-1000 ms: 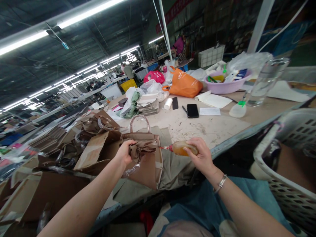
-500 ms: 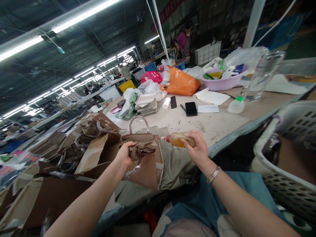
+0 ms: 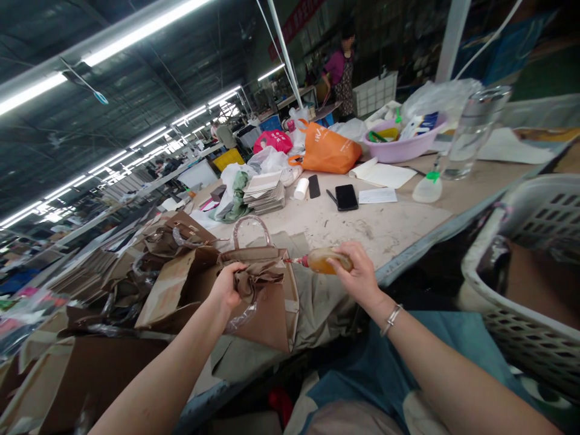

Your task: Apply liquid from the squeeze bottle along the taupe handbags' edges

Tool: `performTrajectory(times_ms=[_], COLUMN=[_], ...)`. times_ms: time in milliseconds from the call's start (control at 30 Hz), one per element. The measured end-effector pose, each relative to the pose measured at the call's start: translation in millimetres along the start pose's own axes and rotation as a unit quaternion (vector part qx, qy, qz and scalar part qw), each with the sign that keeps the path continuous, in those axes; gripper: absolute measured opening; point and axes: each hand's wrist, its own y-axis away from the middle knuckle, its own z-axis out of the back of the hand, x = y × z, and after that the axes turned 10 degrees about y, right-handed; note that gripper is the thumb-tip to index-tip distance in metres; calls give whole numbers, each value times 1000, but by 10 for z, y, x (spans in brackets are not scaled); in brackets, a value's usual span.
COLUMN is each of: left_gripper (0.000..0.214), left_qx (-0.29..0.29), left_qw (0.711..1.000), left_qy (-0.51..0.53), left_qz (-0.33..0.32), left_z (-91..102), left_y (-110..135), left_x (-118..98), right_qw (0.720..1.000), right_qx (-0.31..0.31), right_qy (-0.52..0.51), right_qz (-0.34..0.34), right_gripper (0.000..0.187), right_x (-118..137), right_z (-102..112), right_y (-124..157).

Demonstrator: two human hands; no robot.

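Note:
A brown handbag (image 3: pixel 267 317) with plastic-wrapped handles lies on grey-green cloth at the table's near edge. My left hand (image 3: pixel 229 287) is closed on the crumpled brown lining (image 3: pixel 260 278) at the bag's opening. In my right hand (image 3: pixel 357 269) is a squeeze bottle (image 3: pixel 324 261) of amber liquid, held tilted nearly level. Its red nozzle points left, with the tip at the bag's upper right edge. Whether liquid is coming out is too small to tell.
More brown bags (image 3: pixel 104 362) are heaped on the left. A white plastic basket (image 3: pixel 480 266) stands at the right. Farther back are a phone (image 3: pixel 347 197), an orange bag (image 3: pixel 330 151), a lilac basin (image 3: pixel 408 148) and a clear bottle (image 3: pixel 471 136). A person (image 3: pixel 339 72) stands in the background.
The whole view has shifted slightly. The squeeze bottle's tip has moved a little down along the bag's right edge; my left hand still grips the lining.

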Motion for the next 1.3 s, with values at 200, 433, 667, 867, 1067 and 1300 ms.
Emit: performTrajectory(times_ms=[200,433,667,867,1067,1300], left_gripper=[10,12,14,13,11,12], left_qx=[-3,-7,-15,-8,-5,1], left_qw=[1000,1000,999,1000,1000,1000], left_qy=[-9,-13,-24,-15,-23,-21], left_qz=[-17,-24,-29,-21,-7,-13], left_z=[-5,-39,-57,-14,-19,-23], left_y=[-18,-14,33,38,29,-19], left_x=[25,29,13,23,38,45], right_qw=[999,996,998,998,999,998], right_qx=[-42,-54,-22,-20,-28,40], right_qy=[-8,-13,-25,-15,-17,-17], right_qz=[-30,-65,-45,-50,-39,-42], right_gripper=[13,14,15,14,16,13], right_x=[20,-17,-5,18,49,-53], right_z=[-51,1,74,14,-9,44], right_y=[-81,-40,-9,-4,-27,54])
